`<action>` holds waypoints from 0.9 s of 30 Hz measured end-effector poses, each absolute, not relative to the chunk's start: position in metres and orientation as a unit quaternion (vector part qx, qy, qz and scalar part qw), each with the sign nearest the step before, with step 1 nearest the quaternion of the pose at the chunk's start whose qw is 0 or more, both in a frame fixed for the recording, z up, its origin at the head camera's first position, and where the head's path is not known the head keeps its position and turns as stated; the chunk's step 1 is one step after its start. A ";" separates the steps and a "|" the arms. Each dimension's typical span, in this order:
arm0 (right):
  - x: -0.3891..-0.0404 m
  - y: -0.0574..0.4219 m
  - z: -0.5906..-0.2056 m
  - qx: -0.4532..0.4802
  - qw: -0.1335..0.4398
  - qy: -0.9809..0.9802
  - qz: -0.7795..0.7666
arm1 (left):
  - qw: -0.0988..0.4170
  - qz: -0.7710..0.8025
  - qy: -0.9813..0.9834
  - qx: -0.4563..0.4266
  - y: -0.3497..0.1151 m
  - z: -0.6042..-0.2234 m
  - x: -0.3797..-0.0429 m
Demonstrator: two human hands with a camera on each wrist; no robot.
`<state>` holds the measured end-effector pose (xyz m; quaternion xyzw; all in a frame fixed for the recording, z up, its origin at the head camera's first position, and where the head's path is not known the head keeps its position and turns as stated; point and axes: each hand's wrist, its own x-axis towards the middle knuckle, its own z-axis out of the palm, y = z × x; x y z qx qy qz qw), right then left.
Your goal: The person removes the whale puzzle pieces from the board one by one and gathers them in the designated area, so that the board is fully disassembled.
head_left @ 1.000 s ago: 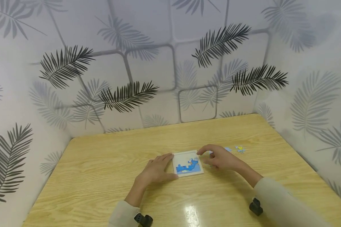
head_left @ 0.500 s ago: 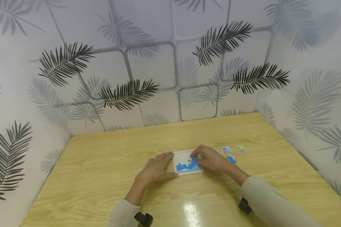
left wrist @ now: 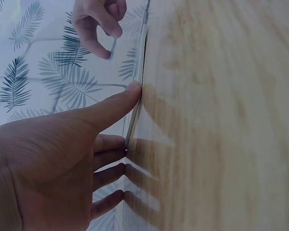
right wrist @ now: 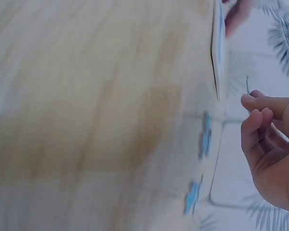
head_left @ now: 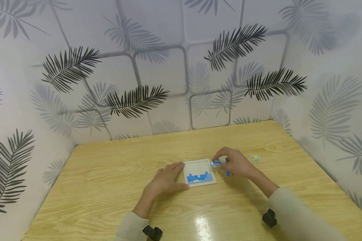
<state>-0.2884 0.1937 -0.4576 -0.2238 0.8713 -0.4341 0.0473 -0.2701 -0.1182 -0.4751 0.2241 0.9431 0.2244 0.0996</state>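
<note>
Your left hand rests against the left side of a square, white-rimmed puzzle board, thumb at its near corner, fingers reaching its far one; those fingers are extended and spread, loose rather than clenched. Your right hand pinches a blue puzzle piece between thumb and fingers, raised off the table just beside the board's right edge; the piece is thin and flat, seen nearly edge-on from the right wrist. The board lies flat on a table of yellowish wood grain, glossy enough to throw back a bright patch of light; joined pieces in blues fill its lower part, their top edge bumpy with tabs, while smooth, pale backing shows above. A loose blue piece lies by your right hand, partly hidden; a knobbed yellow-and-blue piece lies farther right; behind, a pale wall carries black and grey feathery leaves.
</note>
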 end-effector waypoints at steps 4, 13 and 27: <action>-0.290 0.215 -0.452 -0.205 0.043 0.871 -0.444 | 0.102 0.224 0.943 0.224 -0.119 -0.474 -0.269; -0.286 0.262 -0.446 -0.178 0.036 0.873 -0.452 | 0.106 0.224 0.942 0.227 -0.116 -0.459 -0.262; -0.269 0.332 -0.454 -0.144 0.009 0.908 -0.394 | 0.107 0.221 0.943 0.226 -0.118 -0.470 -0.268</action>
